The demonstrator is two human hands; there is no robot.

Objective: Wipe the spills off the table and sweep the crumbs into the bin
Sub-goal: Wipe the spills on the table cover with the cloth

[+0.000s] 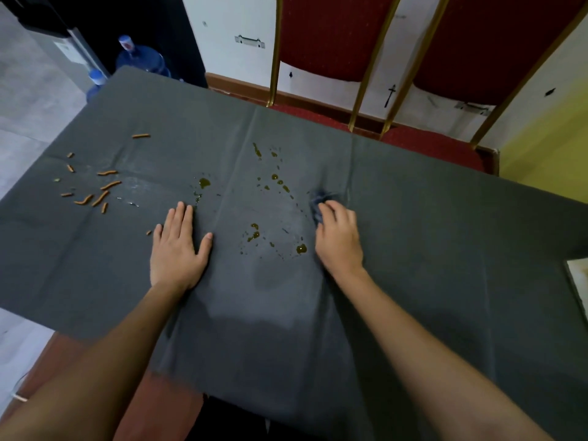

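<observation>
A grey tablecloth covers the table (429, 249). Yellow-brown spill drops (276, 183) are scattered over its middle, with more blobs (300, 248) nearer me. Orange stick-shaped crumbs (95, 192) lie at the left end. My left hand (176, 246) rests flat on the cloth, fingers together, holding nothing, just left of the spills. My right hand (337, 240) presses a dark blue cloth (319, 200) onto the table at the right edge of the spills; most of the cloth is hidden under the fingers. No bin is in view.
Two red chairs with gold frames (366, 74) stand against the far table edge. Blue water bottles (143, 60) sit on the floor beyond the far left corner. A pale object (577, 281) pokes in at the right edge.
</observation>
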